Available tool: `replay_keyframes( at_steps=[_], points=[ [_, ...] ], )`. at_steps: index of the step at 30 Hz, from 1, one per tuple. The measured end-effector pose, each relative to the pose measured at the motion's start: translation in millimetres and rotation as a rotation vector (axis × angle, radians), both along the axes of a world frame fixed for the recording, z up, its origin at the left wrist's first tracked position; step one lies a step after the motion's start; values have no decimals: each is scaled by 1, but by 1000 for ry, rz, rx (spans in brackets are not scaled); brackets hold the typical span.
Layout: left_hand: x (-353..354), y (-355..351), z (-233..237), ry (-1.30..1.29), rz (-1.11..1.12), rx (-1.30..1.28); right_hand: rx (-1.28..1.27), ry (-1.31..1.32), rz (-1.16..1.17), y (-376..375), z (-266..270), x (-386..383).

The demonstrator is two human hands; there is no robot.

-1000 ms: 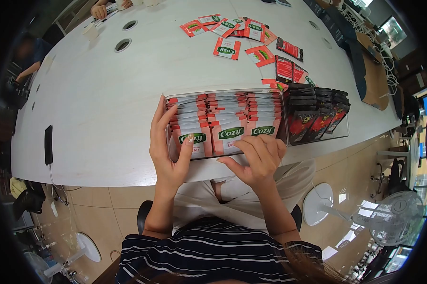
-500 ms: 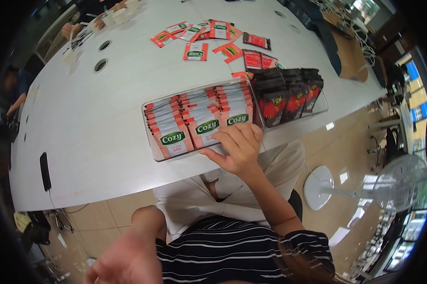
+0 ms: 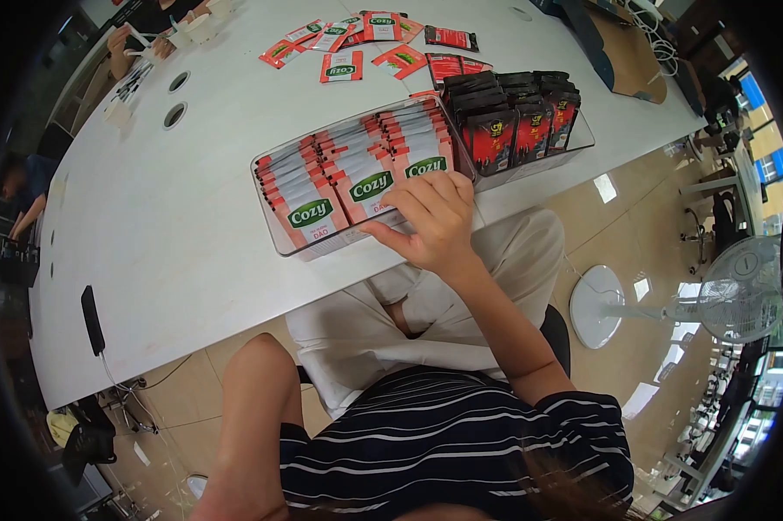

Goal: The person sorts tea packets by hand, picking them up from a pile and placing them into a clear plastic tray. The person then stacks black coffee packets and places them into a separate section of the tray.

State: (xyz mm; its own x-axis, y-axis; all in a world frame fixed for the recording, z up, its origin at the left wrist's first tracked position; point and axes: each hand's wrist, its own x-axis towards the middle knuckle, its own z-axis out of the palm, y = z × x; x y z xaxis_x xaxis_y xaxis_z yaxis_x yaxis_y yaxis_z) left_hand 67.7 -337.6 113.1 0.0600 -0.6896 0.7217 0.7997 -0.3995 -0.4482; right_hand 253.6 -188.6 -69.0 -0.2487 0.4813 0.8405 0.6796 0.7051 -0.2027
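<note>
My right hand [image 3: 432, 219] holds the front wall of a clear plastic box [image 3: 326, 247], its fingers bent over the rim and the thumb along the outside. Three rows of upright red and white Cozy sachets [image 3: 371, 187] fill this box. Against its right side stands another clear box [image 3: 539, 161] with rows of black and red sachets [image 3: 531, 130]. Of my left arm only the bent elbow and forearm [image 3: 254, 408] show, at the lower left. The left hand itself is out of sight.
Loose Cozy sachets [image 3: 341, 67] and black-red packets [image 3: 450, 38] lie behind the boxes on the white table [image 3: 174, 234]. A black power strip [image 3: 92, 319] rests at the left. Paper cups [image 3: 200, 29] stand near another person's hand. A fan [image 3: 739, 291] is at the right.
My left hand has dropped out of view at the bottom, leaving its forearm showing. My right hand keeps its hold on the box. The table scene sits higher in view.
</note>
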Motion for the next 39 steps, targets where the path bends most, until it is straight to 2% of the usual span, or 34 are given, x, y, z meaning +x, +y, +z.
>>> replay_keyframes(
  at_steps=[3, 6, 8, 11, 13, 15, 16, 17, 19, 22, 24, 25, 26, 27, 28, 29, 30, 33, 39],
  points=[
    [2, -2, 2, 73, 19, -92, 13, 1, 0, 0, 1, 0],
    [1, -1, 4, 57, -18, 22, 4, 0, 6, 0, 1, 0],
    [1, 0, 2, 86, -138, 80, 1, 5, 14, 0, 0, 1],
    [8, 1, -3, 182, -356, 5, 2, 31, 50, 0, 3, 1],
    [9, -12, 0, 151, -355, -36, -9, 105, 126, -4, 10, 6],
    [2, -11, -3, 247, -308, -182, -10, 248, 250, -13, 33, 19],
    [2, -8, -3, 223, -341, -193, 34, 258, 269, -22, 51, 33],
    [1, -5, -4, 200, -374, -203, 40, 381, 268, -31, 68, 46],
    [8, 11, -2, 12, -560, -111, 167, 484, 297, -45, 104, 71],
    [14, 29, -7, -272, -830, 66, 384, 447, 461, -61, 161, 95],
    [8, 19, -24, -295, -1211, -316, 468, 387, 548, -68, 189, 100],
    [9, 32, -33, -335, -1109, -490, 491, 367, 577, -70, 199, 101],
    [10, 37, -37, -306, -1118, -691, 507, 346, 594, -72, 206, 103],
    [4, 40, -38, -92, -1356, -899, 515, 331, 605, -73, 212, 103],
    [-1, 42, -36, 102, -1440, -1075, 528, 316, 619, -75, 218, 104],
    [-9, 39, -22, 320, -1447, -1193, 535, 316, 623, -76, 220, 104],
    [-10, 37, -12, 413, -1430, -1274, 533, 317, 620, -76, 225, 106],
    [-4, 31, 11, 585, -1345, -1345, 570, 303, 622, -76, 230, 111],
    [16, 34, 19, 624, -1276, -1290, 665, 281, 591, -70, 231, 122]
  ],
)
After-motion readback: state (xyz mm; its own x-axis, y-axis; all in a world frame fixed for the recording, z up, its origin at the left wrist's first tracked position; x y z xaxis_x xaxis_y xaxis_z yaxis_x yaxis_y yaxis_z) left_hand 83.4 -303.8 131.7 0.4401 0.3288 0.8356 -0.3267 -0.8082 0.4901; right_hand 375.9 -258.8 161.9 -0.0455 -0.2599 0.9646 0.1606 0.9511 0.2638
